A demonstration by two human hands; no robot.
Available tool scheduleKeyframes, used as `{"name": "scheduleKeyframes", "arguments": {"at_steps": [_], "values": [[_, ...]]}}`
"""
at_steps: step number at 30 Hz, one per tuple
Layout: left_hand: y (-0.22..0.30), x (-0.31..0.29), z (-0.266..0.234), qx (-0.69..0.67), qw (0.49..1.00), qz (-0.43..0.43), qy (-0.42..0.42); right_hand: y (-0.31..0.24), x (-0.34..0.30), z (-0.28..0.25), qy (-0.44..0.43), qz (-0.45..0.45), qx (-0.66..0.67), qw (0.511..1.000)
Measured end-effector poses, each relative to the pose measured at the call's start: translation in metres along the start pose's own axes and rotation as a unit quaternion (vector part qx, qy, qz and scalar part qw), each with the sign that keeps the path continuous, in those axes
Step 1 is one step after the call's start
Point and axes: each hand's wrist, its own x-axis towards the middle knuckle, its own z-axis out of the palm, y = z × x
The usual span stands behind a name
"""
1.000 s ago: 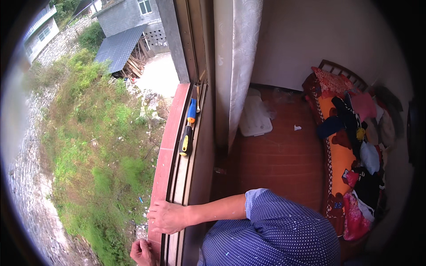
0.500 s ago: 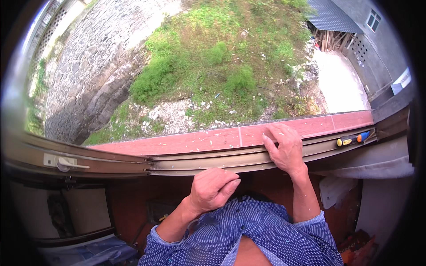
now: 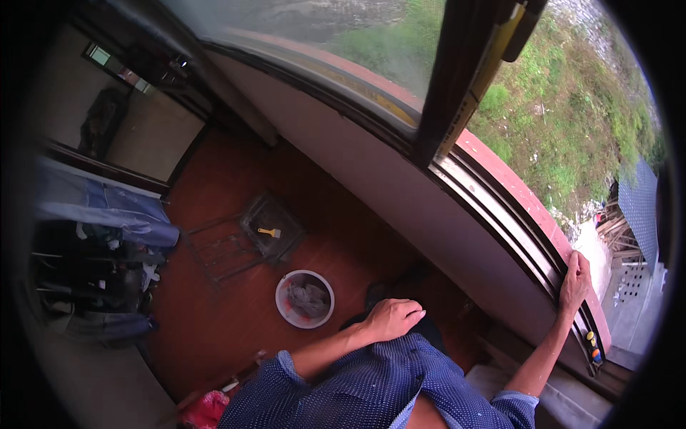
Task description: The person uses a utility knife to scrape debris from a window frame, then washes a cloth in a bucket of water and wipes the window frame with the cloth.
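Observation:
My left hand hovers in front of my blue dotted shirt, its fingers curled in, and the palm side is hidden. Out on the right, my right hand rests on the reddish window sill, its bent fingers reaching the outer edge; no held object shows there. Beside the sill run the metal sliding tracks of the window. Closer to me, below that hand, two short tool handles, yellow-black and orange, lie in the track.
A glazed sash covers the window's left part. On the red floor are a white bucket with grey cloth inside and a dark stool lying over, bearing a yellow-handled brush or scraper. Clothes hang at left.
My view has swung left and into the room, showing floor, bucket and stool. My right hand stays at the sill, now at the outer edge; my left hand stays curled near my body.

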Motion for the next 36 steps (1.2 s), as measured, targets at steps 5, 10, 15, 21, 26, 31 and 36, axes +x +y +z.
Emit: {"name": "scheduleKeyframes", "arguments": {"at_steps": [5, 10, 15, 21, 26, 31, 36], "values": [[-0.034, -0.031, 0.005, 0.023, 0.995, -0.069, 0.065, 0.025, 0.032, -0.005, -0.040, -0.013, -0.075, 0.996], [-0.071, -0.076, 0.029, 0.032, 0.973, -0.165, 0.159, -0.032, 0.037, 0.027, 0.009, -0.081, -0.006, 0.997], [-0.066, -0.122, 0.055, 0.046, 0.946, -0.268, 0.178, -0.129, 0.027, 0.076, -0.113, -0.170, 0.144, 0.968], [-0.067, -0.159, 0.104, -0.007, 0.917, -0.304, 0.259, -0.129, 0.073, 0.157, -0.187, -0.273, 0.127, 0.935], [-0.075, -0.181, 0.091, -0.066, 0.892, -0.290, 0.341, -0.095, 0.125, 0.229, -0.374, -0.237, 0.174, 0.880], [-0.104, -0.204, 0.030, -0.080, 0.870, -0.299, 0.383, -0.180, 0.057, 0.165, -0.224, -0.193, -0.026, 0.955], [-0.243, -0.251, -0.018, -0.142, 0.795, -0.308, 0.502, -0.154, 0.071, 0.160, -0.108, -0.298, -0.242, 0.917]]}}
